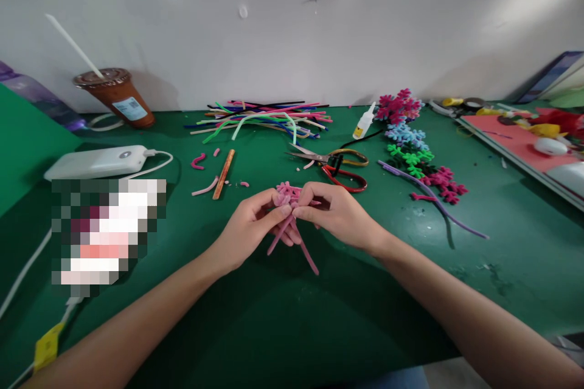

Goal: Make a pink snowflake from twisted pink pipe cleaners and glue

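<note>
Above the green table, my left hand [258,222] and my right hand [337,213] meet at the fingertips, both pinching a pink pipe cleaner piece [308,255]. Its two loose ends hang below my fingers, spread apart. Bent pink loops show at the top between the hands, partly hidden by my fingers. Just beyond them lie scissors [349,183] with red and gold handles, blades apart. A patterned stick [224,174] and short pink pipe cleaner scraps [205,186] lie to the left of the scissors.
A pile of coloured pipe cleaners [264,118] lies along the wall. Right of it stand a small glue bottle [364,123] and fuzzy flower clusters [399,106]; a purple pipe cleaner [433,200] lies nearby. At left are a drink cup [116,100], a white power bank [98,161] and cables.
</note>
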`<act>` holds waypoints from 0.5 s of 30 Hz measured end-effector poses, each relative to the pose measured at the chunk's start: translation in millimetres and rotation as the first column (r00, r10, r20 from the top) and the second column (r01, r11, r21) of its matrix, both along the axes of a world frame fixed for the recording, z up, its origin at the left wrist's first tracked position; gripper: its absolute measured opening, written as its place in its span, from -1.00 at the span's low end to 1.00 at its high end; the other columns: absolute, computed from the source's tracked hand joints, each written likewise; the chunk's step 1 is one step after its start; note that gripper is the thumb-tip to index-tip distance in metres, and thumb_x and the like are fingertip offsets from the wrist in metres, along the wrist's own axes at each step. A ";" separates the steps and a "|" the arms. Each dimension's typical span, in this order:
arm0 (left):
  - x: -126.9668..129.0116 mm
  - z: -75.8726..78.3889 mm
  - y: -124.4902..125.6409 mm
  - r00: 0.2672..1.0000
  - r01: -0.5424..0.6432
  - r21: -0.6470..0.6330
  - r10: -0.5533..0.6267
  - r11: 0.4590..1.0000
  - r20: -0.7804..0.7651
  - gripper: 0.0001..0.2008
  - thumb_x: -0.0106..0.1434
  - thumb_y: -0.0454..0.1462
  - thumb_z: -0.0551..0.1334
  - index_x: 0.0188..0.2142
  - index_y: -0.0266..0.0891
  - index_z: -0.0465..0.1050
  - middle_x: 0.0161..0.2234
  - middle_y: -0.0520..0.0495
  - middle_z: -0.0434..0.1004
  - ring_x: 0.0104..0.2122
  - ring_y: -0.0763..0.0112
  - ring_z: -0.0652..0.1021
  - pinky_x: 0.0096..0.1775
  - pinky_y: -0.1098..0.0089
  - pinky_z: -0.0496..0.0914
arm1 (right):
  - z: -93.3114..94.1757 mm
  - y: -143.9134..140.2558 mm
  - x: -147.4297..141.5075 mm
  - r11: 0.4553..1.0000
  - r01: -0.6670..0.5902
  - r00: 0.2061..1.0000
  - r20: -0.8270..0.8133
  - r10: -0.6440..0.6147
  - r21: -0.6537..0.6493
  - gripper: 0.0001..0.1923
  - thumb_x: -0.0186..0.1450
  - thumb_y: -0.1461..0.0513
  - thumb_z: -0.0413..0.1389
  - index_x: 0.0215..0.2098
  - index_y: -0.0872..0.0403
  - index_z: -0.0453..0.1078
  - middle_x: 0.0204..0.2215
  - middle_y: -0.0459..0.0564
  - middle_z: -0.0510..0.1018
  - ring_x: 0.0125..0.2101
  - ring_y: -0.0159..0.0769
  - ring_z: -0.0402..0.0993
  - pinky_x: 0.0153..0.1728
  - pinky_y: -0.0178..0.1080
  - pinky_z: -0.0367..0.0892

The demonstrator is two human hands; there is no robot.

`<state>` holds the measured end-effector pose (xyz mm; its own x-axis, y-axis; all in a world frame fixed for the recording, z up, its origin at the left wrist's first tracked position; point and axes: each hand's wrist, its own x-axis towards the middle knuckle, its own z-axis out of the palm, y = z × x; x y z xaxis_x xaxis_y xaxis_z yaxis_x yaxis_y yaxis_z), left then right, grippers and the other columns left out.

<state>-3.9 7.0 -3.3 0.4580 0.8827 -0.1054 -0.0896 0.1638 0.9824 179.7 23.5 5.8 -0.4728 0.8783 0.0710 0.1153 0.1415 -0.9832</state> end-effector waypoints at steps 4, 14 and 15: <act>1.8 0.1 -1.1 0.999 -0.002 -0.050 0.004 0.999 0.038 -0.85 0.28 -0.25 0.20 -0.37 -0.28 0.28 -0.51 -0.01 0.54 -0.48 0.38 0.61 -0.44 0.45 0.50 | -6.0 -1.9 -4.8 1.000 0.013 0.996 -0.088 -0.014 -0.006 -0.76 0.21 0.17 0.18 -0.50 0.12 0.27 -0.53 -0.18 0.36 -0.53 -0.50 0.26 -0.51 -0.37 0.21; 0.0 -4.6 -0.1 0.999 -0.016 -0.045 0.018 0.999 0.049 -0.86 0.24 -0.27 0.25 -0.30 -0.33 0.35 -0.43 -0.06 0.57 -0.41 0.37 0.62 -0.32 0.41 0.53 | -17.4 -4.2 -10.0 0.994 0.044 0.974 -0.218 -0.065 -0.099 -0.73 0.21 0.13 0.19 -0.47 0.12 0.25 -0.54 -0.18 0.34 -0.55 -0.50 0.26 -0.55 -0.37 0.21; 0.0 -3.9 0.1 0.999 -0.017 -0.044 0.018 0.999 0.041 -0.85 0.22 -0.28 0.26 -0.30 -0.33 0.35 -0.43 -0.06 0.57 -0.43 0.37 0.62 -0.34 0.41 0.53 | -16.5 -3.6 -9.0 0.993 0.033 0.975 -0.214 -0.058 -0.118 -0.73 0.21 0.12 0.19 -0.47 0.12 0.25 -0.54 -0.17 0.34 -0.55 -0.49 0.27 -0.56 -0.38 0.20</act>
<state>-3.9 7.1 -7.3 0.4472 0.8856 -0.1256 -0.1329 0.2046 0.9698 170.7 19.9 -10.7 -0.4167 0.9066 0.0668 -0.0987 0.0280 -0.9947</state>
